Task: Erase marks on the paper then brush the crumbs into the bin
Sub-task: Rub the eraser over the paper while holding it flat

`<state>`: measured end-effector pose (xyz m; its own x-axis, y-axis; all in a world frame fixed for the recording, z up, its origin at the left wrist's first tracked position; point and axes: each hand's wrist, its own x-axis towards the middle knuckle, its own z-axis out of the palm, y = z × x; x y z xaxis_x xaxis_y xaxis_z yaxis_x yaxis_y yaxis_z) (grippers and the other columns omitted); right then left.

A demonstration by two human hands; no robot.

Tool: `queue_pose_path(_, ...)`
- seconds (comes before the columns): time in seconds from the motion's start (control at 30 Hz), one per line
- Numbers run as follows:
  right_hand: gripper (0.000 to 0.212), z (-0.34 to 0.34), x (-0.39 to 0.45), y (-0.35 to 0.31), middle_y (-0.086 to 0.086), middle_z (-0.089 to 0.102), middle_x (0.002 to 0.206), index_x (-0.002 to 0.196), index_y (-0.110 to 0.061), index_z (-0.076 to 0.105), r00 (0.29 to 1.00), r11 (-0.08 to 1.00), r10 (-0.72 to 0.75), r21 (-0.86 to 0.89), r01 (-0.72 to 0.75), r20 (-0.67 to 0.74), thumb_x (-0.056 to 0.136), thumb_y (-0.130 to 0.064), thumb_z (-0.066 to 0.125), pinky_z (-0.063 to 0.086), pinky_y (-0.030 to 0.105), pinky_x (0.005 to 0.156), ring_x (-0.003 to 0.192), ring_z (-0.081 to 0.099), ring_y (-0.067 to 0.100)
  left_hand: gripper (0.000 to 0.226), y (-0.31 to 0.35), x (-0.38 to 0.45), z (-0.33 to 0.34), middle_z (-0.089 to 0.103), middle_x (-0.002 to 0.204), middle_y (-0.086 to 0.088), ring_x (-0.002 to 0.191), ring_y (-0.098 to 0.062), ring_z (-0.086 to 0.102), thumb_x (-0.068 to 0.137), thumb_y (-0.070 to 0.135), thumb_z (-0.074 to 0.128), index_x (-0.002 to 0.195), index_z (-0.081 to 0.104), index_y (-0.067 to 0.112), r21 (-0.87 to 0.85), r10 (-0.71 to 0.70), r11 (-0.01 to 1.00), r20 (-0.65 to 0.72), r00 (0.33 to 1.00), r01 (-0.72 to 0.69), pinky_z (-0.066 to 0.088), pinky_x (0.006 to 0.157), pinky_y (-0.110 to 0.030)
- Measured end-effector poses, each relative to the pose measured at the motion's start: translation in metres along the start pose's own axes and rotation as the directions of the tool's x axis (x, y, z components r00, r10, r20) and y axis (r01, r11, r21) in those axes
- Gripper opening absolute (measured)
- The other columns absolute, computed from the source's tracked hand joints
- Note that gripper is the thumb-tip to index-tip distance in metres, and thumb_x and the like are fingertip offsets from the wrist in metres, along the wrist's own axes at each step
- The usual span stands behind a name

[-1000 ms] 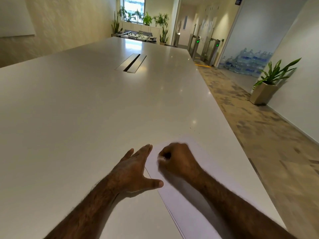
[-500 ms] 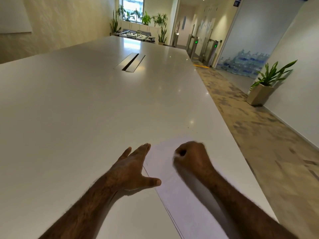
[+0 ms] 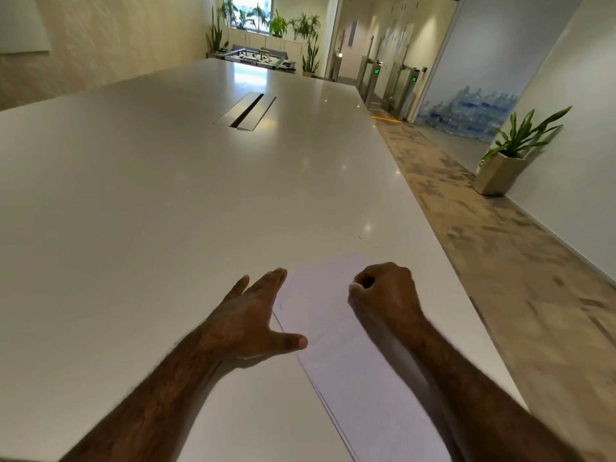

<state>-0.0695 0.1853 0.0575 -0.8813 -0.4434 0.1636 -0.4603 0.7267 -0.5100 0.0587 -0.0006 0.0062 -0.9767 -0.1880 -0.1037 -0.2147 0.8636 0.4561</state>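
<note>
Near table (image 3: 166,195) right edge: left hand (image 3: 248,316) flat, pinning paper (image 3: 333,328) edge; right hand (image 3: 383,295) fisted, contents hidden.

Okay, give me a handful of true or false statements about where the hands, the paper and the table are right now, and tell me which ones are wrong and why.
1. The left hand lies flat with straight fingers at the left edge of the paper. True.
2. The right hand is spread flat on the paper. False: its fingers are curled into a fist over the sheet, with something small and pale just showing at the thumb.
3. The paper lies near the right edge of the table. True.
4. A bin stands on the table beside the paper. False: no bin is in view.
5. A potted plant stands on the floor to the right. True.
</note>
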Motion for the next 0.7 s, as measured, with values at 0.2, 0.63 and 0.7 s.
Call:
queue_pose_path(0.2,0.012,0.016,-0.023,-0.017,-0.008,0.075,0.078,0.078,-0.018,0.079,0.963,0.984,-0.165,0.105,0.146,0.213,0.075,-0.014,0.068,0.054,0.013,0.068,0.069,0.066,-0.001,0.122,0.002,0.001,0.000,-0.006,0.164,0.013,0.145,0.005,-0.009,0.073,0.078,0.059,0.156,-0.012,0.024,0.020,-0.001,1.000,0.010,1.000,0.001,-0.013,0.120,-0.028)
queue_pose_path(0.63,0.011,0.016,-0.036,-0.013,-0.006,0.072,0.071,0.070,-0.017,0.076,0.969,0.985,-0.167,0.072,0.156,0.183,0.070,-0.016,0.065,0.050,0.015,0.063,0.067,0.065,0.002,0.113,0.003,-0.002,-0.002,-0.017,0.160,0.016,0.144,0.003,-0.018,0.074,0.083,0.047,0.156,-0.009,0.030,0.087,0.016,0.996,0.083,0.996,-0.023,-0.014,0.119,-0.031)
queue_pose_path(0.7,0.011,0.014,-0.040,-0.015,-0.009,0.072,0.070,0.071,-0.019,0.076,0.960,0.982,-0.168,0.118,0.145,0.225,0.072,-0.017,0.065,0.050,0.012,0.062,0.068,0.066,-0.001,0.122,0.003,0.000,-0.004,-0.021,0.157,0.019,0.143,0.003,-0.021,0.057,0.098,0.025,0.156,-0.006,0.034,0.117,0.027,0.992,0.101,0.995,-0.038,-0.015,0.118,-0.031)
